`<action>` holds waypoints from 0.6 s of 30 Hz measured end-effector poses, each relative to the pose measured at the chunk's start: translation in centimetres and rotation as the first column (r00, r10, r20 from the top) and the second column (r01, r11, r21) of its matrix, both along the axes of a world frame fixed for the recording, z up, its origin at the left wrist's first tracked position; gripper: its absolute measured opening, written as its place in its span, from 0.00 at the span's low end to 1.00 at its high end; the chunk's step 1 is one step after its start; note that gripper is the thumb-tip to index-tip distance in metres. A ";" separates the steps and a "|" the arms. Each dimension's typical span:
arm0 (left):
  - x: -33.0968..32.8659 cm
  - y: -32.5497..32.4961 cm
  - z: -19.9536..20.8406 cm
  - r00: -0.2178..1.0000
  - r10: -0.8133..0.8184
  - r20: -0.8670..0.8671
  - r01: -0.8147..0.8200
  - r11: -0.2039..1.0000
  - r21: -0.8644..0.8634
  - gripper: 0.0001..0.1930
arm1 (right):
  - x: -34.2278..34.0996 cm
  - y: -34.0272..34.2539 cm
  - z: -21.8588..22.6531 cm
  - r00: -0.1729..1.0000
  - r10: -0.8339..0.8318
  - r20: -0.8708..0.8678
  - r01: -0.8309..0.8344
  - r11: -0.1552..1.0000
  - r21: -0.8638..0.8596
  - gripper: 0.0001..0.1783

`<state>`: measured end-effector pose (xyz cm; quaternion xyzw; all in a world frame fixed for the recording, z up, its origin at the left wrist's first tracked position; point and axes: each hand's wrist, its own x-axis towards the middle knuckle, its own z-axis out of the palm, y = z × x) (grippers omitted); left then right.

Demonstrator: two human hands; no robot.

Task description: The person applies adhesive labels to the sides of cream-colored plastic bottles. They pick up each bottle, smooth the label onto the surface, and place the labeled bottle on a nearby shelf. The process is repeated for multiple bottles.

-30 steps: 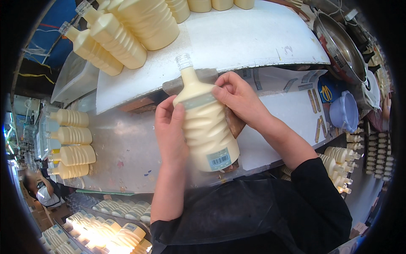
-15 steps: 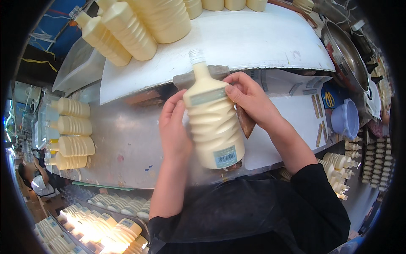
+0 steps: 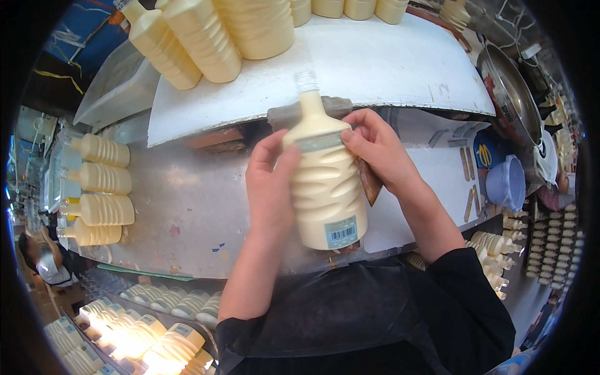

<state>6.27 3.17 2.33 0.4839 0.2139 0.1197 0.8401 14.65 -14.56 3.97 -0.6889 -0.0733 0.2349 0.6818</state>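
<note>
A cream-coloured bottle (image 3: 330, 187) with wavy ridges and a clear threaded neck lies in front of me, neck pointing away, propped on a grey block (image 3: 284, 117) and a brown wedge (image 3: 370, 181). Across its shoulder runs a grey-green label strip (image 3: 320, 142); a blue-green barcode label (image 3: 342, 232) sits near its base. My left hand (image 3: 270, 181) is closed against the bottle's left side, its thumb smeared by motion near the strip's left end. With thumb on the strip's right end and fingers curled behind, my right hand (image 3: 382, 150) grips the bottle's right shoulder.
Several similar bottles stand on the white board (image 3: 387, 69) beyond and lie at the table's left edge (image 3: 103, 180). Crates of labelled bottles (image 3: 169, 344) sit lower left. A lilac bucket (image 3: 507, 181), a metal pan (image 3: 509, 87) and brown strips (image 3: 467, 164) are at right. A person (image 3: 50, 262) is far left.
The view has shifted slightly, so the bottle and both hands appear a little farther right. My left thumb has moved onto the bottle's front near the strip. The right hand keeps its grip.
</note>
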 end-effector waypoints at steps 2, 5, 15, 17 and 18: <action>0.0 0.0 0.0 1.000 0.001 -0.001 -0.001 1.000 -0.002 0.17 | 0.0 -0.1 -0.1 1.000 0.000 -0.006 0.000 1.000 0.009 0.22; -0.2 0.1 0.0 1.000 0.002 0.011 -0.002 1.000 -0.003 0.17 | -0.1 0.1 -0.1 1.000 0.007 0.007 -0.007 1.000 0.011 0.18; -0.7 0.3 0.6 1.000 0.008 -0.004 -0.008 0.995 -0.101 0.15 | 0.0 0.0 -0.5 1.000 0.005 -0.027 -0.003 0.998 0.069 0.19; -1.0 0.5 0.5 1.000 -0.004 -0.004 0.003 0.995 -0.099 0.16 | 0.2 -0.9 0.2 0.992 0.040 -0.122 -0.021 0.988 0.150 0.19; -1.1 0.5 0.5 1.000 -0.013 -0.005 0.012 0.995 -0.099 0.16 | 0.3 -1.2 -0.4 0.993 -0.007 -0.116 0.022 0.992 0.122 0.19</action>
